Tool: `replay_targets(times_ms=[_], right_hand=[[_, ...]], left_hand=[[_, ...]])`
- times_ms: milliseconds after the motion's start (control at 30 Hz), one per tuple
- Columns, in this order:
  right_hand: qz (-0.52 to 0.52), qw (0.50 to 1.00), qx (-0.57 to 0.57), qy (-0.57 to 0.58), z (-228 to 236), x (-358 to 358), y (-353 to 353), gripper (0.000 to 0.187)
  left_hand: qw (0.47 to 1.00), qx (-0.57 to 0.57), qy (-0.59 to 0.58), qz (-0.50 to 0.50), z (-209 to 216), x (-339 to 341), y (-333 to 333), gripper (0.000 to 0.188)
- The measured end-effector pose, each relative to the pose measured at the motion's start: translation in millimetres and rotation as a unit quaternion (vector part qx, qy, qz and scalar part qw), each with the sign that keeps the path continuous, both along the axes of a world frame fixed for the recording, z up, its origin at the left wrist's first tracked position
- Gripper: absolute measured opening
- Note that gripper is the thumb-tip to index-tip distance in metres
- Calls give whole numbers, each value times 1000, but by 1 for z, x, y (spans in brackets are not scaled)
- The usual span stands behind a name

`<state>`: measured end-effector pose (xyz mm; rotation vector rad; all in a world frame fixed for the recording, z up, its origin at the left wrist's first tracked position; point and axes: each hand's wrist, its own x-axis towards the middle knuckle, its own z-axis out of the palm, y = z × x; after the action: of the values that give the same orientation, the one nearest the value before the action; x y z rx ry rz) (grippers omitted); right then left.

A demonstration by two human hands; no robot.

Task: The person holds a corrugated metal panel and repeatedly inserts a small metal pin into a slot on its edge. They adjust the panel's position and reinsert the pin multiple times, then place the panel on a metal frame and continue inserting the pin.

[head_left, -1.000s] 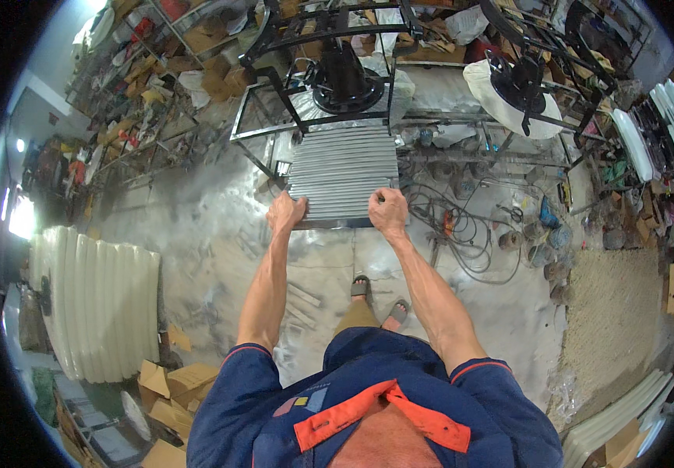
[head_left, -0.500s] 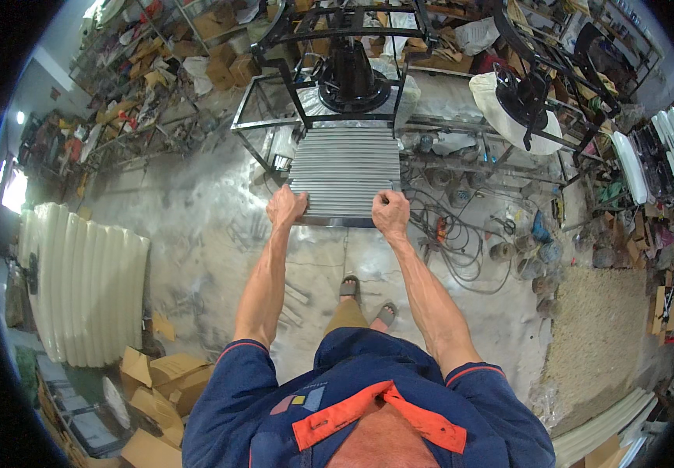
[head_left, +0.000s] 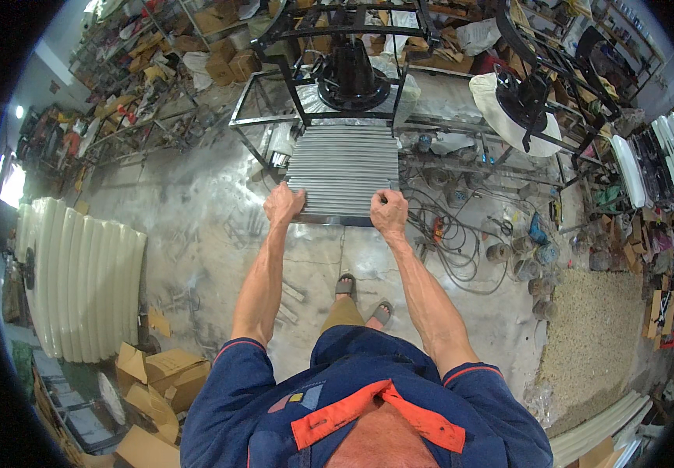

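Note:
A grey panel of narrow parallel ribs (head_left: 342, 168) with a dark front edge stretches out before me. My left hand (head_left: 283, 203) is closed round its near left corner, thumb on top. At the opposite near corner my right hand (head_left: 389, 210) is closed in a curled grip on the side edge. The parts of the fingers under the panel are hidden. The panel's far end meets a black metal chair frame (head_left: 298, 97), which has a round black base (head_left: 354, 92) with a column between its side bars.
A second black frame (head_left: 528, 101) stands at far right. Coiled cables (head_left: 469, 261) and round metal parts (head_left: 525, 270) lie on the floor to the right. Left are a cream ribbed cushion (head_left: 83, 281) and open cardboard boxes (head_left: 161, 370). Cluttered shelving (head_left: 138, 101) lines the back.
The whole view has shifted very slightly to the left. Both hands keep their grip on the ribbed panel, which stays in about the same place.

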<state>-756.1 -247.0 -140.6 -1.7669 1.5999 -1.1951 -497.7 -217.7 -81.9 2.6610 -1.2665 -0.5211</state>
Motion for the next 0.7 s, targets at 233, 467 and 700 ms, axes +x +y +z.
replay_targets(times_ms=[233,467,700], right_hand=[[1,1000,10,-3,1,1,2,16],[-3,999,-22,-29,-3,1,0,13],[-1,1000,2,-31,2,2,2,13]], left_hand=[[1000,5,-5,-2,1,-1,1,57],[1000,-7,-9,-3,-4,-2,-1,57],[1000,-8,-22,-4,-8,3,-1,60]])
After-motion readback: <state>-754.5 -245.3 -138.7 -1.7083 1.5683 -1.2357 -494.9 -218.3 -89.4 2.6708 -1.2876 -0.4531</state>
